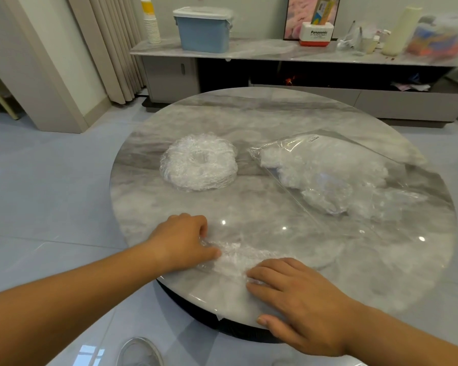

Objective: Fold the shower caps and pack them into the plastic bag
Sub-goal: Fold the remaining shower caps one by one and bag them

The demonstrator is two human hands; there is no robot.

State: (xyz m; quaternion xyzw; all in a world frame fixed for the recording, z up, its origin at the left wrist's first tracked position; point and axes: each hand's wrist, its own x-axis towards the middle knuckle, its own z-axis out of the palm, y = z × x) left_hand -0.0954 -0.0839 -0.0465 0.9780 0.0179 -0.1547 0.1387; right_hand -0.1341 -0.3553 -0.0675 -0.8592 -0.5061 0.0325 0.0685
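left grip [181, 241] curled palm down, right grip [296, 297] flat, fingers extended

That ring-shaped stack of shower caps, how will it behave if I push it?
Probably light: the stack of shower caps is thin crinkled film. It likely slides easily on the glossy table, and its loose layers may shear apart.

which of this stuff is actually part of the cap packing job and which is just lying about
Job: shower cap nearest you, ring-shaped stack of caps, part-filled plastic bag.
Lying about: blue lidded box, paper cups, Panasonic carton, all on the sideboard.
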